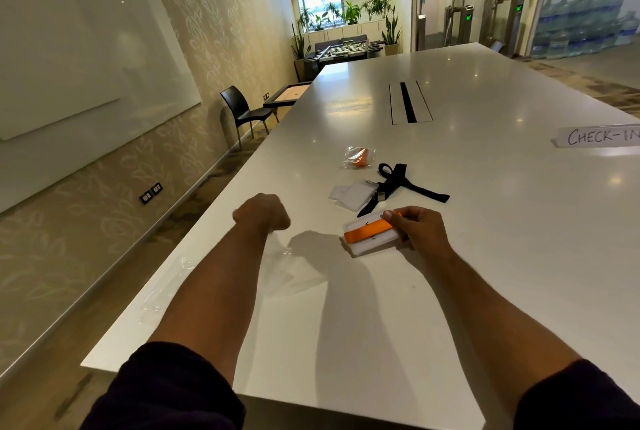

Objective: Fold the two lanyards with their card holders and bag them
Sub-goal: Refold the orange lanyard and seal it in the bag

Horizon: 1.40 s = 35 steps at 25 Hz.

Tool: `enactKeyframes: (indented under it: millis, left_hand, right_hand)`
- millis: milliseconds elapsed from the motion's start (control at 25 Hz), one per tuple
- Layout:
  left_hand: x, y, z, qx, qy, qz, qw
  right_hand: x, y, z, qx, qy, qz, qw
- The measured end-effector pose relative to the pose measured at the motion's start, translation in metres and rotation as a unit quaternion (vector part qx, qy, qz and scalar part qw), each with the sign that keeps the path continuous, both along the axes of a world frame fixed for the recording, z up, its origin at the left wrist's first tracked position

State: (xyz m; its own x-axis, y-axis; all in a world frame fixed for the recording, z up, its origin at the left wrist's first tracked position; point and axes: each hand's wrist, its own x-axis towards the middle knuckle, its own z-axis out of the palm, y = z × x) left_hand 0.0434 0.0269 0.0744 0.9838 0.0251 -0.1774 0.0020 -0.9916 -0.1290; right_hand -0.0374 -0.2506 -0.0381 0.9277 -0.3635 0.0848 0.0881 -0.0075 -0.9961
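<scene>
The right hand [420,227] pinches the folded orange strap [369,231] on its white card [375,243] (flat on the counter [467,274]). The left hand [262,212] makes a fist on a clear bag [277,267]. The black strap [398,184] lies just behind.

I count two loose lanyards, one orange lanyard [370,231] and one black lanyard [398,185] (each with a white card holder), plus one filled bag [358,157].

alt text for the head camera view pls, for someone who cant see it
On a white table, the right hand holds a folded orange lanyard against its white card holder, while the left hand pinches a clear plastic bag. Beyond lie a black lanyard and a bagged orange one.
</scene>
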Motion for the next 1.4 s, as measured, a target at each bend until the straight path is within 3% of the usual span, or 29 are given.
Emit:
enactKeyframes:
  millis: [120, 280, 360, 440, 520, 680, 1000, 1160, 1280, 1400]
  left_hand:
    - [0.010, -0.013, 0.004, -0.229, 0.085, 0.048, 0.969]
    - [0.010, -0.018, -0.008, -0.507, 0.135, 0.126, 0.842]
    - [0.008, -0.017, -0.020, -0.593, 0.157, 0.148, 0.776]
    - [0.006, -0.019, -0.033, -0.624, 0.131, 0.167, 0.752]
    - [0.003, -0.021, -0.046, -0.606, 0.055, 0.167, 0.775]
    - [0.000, -0.017, -0.064, -0.506, -0.050, 0.088, 0.856]
    - [-0.002, -0.035, -0.093, -0.506, -0.101, 0.052, 0.855]
    - [-0.004, -0.046, -0.093, -0.448, -0.161, 0.054, 0.878]
    - [-0.009, -0.062, -0.091, -0.422, -0.177, -0.054, 0.887]
    - [-0.015, -0.083, -0.093, -0.351, -0.108, -0.169, 0.915]
  right_hand:
    - [-0.003, -0.002, 0.000, 0.020, -0.014, -0.030, 0.999]
    - [-0.006, -0.015, -0.002, 0.064, -0.035, -0.093, 0.993]
    - [-0.004, -0.022, -0.004, 0.076, -0.039, -0.124, 0.989]
    - [-0.002, -0.026, -0.006, 0.073, -0.032, -0.135, 0.988]
    - [0.001, -0.026, -0.009, 0.045, -0.018, -0.123, 0.991]
    - [0.004, -0.027, -0.011, 0.027, -0.009, -0.117, 0.993]
    - [0.002, -0.025, -0.010, 0.020, -0.008, -0.120, 0.993]
    - [0.001, -0.024, -0.009, 0.033, -0.021, -0.133, 0.990]
    - [0.002, -0.026, -0.010, 0.022, -0.034, -0.143, 0.989]
    - [0.003, -0.028, -0.012, 0.010, -0.044, -0.149, 0.988]
